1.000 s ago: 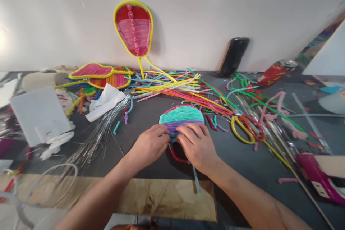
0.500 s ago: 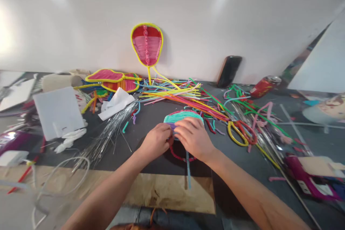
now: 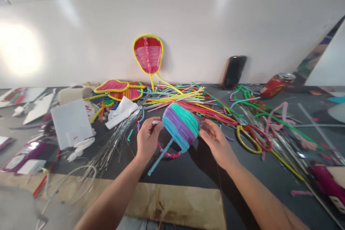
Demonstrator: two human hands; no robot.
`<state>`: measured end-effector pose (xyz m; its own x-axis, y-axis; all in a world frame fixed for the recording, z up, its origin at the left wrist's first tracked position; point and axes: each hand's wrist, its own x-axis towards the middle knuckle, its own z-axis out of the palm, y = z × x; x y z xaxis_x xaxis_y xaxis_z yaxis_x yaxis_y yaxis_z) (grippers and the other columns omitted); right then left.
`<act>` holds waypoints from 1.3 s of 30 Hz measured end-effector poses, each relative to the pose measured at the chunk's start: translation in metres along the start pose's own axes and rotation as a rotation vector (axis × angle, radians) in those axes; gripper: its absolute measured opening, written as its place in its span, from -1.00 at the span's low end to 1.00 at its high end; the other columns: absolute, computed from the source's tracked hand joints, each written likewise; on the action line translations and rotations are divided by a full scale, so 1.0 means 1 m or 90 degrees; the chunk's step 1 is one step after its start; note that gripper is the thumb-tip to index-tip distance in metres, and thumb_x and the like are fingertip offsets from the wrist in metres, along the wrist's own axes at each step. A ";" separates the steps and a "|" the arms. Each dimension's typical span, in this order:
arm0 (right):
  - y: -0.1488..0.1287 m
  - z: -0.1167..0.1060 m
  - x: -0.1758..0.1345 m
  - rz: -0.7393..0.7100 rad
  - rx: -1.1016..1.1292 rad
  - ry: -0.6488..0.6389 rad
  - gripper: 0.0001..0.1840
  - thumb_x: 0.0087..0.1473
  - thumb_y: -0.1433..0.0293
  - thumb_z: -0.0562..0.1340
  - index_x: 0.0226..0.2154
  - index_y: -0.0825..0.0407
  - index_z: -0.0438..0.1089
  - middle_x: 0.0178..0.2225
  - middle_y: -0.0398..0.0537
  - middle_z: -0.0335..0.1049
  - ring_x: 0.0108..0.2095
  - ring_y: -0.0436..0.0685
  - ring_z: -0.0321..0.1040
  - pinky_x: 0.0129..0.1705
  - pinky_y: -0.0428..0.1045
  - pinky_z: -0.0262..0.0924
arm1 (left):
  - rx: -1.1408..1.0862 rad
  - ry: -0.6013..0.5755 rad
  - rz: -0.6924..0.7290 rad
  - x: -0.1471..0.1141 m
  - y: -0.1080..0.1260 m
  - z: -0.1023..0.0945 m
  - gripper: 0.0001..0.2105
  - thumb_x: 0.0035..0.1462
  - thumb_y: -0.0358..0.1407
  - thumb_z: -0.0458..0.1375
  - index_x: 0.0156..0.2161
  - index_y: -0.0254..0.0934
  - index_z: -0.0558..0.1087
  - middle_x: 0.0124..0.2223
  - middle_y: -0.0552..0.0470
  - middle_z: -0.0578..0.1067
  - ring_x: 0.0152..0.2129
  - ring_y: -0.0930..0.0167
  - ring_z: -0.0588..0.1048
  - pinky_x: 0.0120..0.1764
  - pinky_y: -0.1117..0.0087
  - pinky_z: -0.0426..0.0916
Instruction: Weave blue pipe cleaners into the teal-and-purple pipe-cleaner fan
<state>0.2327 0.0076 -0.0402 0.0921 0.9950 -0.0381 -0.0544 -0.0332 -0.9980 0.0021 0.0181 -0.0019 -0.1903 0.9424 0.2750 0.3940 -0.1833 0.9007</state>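
- Here, left hand (image 3: 148, 138) pinches the weaving (image 3: 181, 127) at nine o'clock.
- Right hand (image 3: 219, 143), half-open, at its three o'clock; grip I cannot tell.
- Can (image 3: 277, 85), two o'clock: print unreadable.

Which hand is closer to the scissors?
Right. The right hand is just left of the scissors; the left hand is farther off, at the striped piece's left edge.

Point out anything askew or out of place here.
The blue strand juts past the red rim of the striped piece, while the other rows lie side by side. The drink can also seems out of place amid craftwork.
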 end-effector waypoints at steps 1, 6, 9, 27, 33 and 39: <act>0.000 0.000 0.001 0.006 0.007 0.002 -0.41 -0.04 0.08 0.28 0.01 -0.09 0.20 0.07 0.05 0.25 0.03 0.21 0.27 0.04 0.18 0.21 | -0.065 0.005 -0.030 -0.001 0.001 0.001 -0.81 0.12 -0.20 0.13 -0.26 -0.29 0.46 -0.18 -0.03 0.49 -0.37 0.42 0.48 -0.26 0.38 0.41; 0.001 -0.006 0.004 -0.072 -0.111 0.030 -0.45 0.02 0.12 0.24 0.04 -0.08 0.18 0.06 0.08 0.24 0.02 0.23 0.26 -0.05 0.18 0.28 | -0.252 0.003 -0.085 -0.005 0.003 0.007 -0.85 0.08 -0.24 0.19 -0.31 -0.30 0.47 -0.21 0.00 0.50 -0.39 0.44 0.49 -0.26 0.37 0.46; -0.008 -0.004 -0.001 -0.263 -0.286 0.052 -0.55 0.07 0.24 0.22 0.02 -0.04 0.22 0.01 0.10 0.27 0.02 0.24 0.22 -0.03 0.21 0.24 | -0.298 -0.023 -0.120 -0.009 0.008 0.010 -0.85 0.05 -0.24 0.22 -0.36 -0.32 0.47 -0.23 -0.01 0.52 -0.38 0.43 0.50 -0.29 0.39 0.47; -0.042 0.023 -0.036 -0.563 -0.630 -0.109 -0.88 0.05 0.34 0.25 -0.45 0.03 0.38 -0.44 -0.10 0.41 -0.34 0.11 0.24 -0.25 0.07 0.04 | -0.580 -0.372 -0.445 -0.017 0.025 0.008 -0.74 -0.10 -0.47 0.31 -0.22 -0.35 0.50 -0.32 -0.01 0.54 -0.44 0.50 0.50 -0.34 0.54 0.42; -0.042 0.025 -0.036 -0.587 -0.628 -0.078 -0.85 0.07 0.39 0.21 -0.51 0.03 0.35 -0.56 -0.13 0.34 -0.44 0.06 0.23 -0.31 0.04 0.00 | -0.540 -0.398 -0.434 -0.020 0.028 0.006 -0.72 -0.15 -0.43 0.35 -0.23 -0.32 0.52 -0.42 0.05 0.52 -0.57 0.54 0.46 -0.49 0.57 0.36; -0.046 0.026 -0.037 -0.588 -0.602 -0.072 -0.83 0.06 0.43 0.17 -0.54 0.03 0.31 -0.60 -0.14 0.30 -0.49 0.06 0.22 -0.37 0.03 -0.02 | -0.533 -0.452 -0.449 -0.023 0.030 0.007 -0.71 -0.15 -0.39 0.36 -0.24 -0.31 0.49 -0.45 0.09 0.47 -0.65 0.56 0.42 -0.55 0.53 0.39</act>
<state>0.2060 -0.0248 0.0089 -0.3643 0.6879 0.6277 0.6964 0.6488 -0.3068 0.0246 -0.0074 0.0162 0.4906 0.8003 -0.3449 -0.3201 0.5336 0.7828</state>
